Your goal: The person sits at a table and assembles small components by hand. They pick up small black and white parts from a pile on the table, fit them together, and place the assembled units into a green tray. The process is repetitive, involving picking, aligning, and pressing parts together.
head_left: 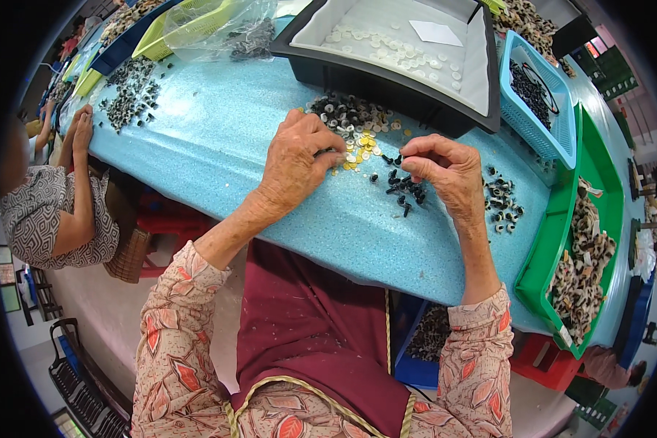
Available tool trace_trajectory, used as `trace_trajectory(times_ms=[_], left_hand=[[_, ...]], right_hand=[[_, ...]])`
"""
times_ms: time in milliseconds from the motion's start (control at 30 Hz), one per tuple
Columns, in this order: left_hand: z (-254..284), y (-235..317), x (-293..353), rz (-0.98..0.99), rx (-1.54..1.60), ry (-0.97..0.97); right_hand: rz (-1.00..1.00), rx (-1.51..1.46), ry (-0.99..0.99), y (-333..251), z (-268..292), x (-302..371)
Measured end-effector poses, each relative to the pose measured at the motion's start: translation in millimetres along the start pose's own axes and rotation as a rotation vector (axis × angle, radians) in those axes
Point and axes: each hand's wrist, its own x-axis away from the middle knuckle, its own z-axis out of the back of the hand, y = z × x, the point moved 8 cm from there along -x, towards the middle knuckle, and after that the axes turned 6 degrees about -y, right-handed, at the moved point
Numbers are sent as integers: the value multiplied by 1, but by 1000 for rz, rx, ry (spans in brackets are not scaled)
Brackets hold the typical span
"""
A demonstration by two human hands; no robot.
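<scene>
My left hand is closed, thumb and fingertips pressed together at the edge of a small heap of yellow and white discs. What it pinches is too small to make out. My right hand is pinched as well, with a small black peg showing at its fingertips. Just below that hand, loose black pegs lie on the blue table. Behind the discs is a pile of black and white round pieces. More black pegs with white rings lie right of my right wrist.
A black tray lined in white holds pale discs. At right stand a blue basket of black pieces and a green bin of mottled pieces. Dark pieces lie scattered at left, beside a plastic bag. Another person sits at left.
</scene>
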Motion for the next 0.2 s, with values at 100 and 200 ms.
trace_trajectory(times_ms=[100,200], left_hand=[[-4,-6,-2,57,73,-16],[-6,-8,-5,189,305,-31]], right_hand=[[-14,-91,-16,0,-2,-1],[-45,-194,-48,2,-5,-1]])
